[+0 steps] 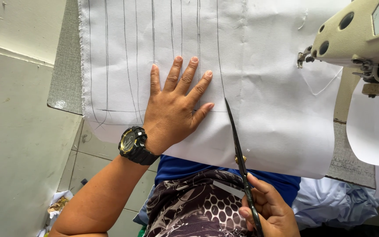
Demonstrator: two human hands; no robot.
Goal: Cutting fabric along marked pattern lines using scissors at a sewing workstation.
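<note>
My left hand [175,105] lies flat, fingers spread, on a sheet of white fabric [268,109] marked with long pencil lines. A black wristwatch [133,144] is on that wrist. My right hand [270,208] grips the handles of dark scissors [237,140] at the bottom of the view. The blades point away from me and lie along a pencil line, just right of my left thumb. The fabric's near edge hangs over the table toward my lap.
A cream sewing machine head [356,33] sits at the top right above more white fabric. The grey table top [64,74] shows at the left of the cloth. A pale wall fills the left; tiled floor with scraps lies below.
</note>
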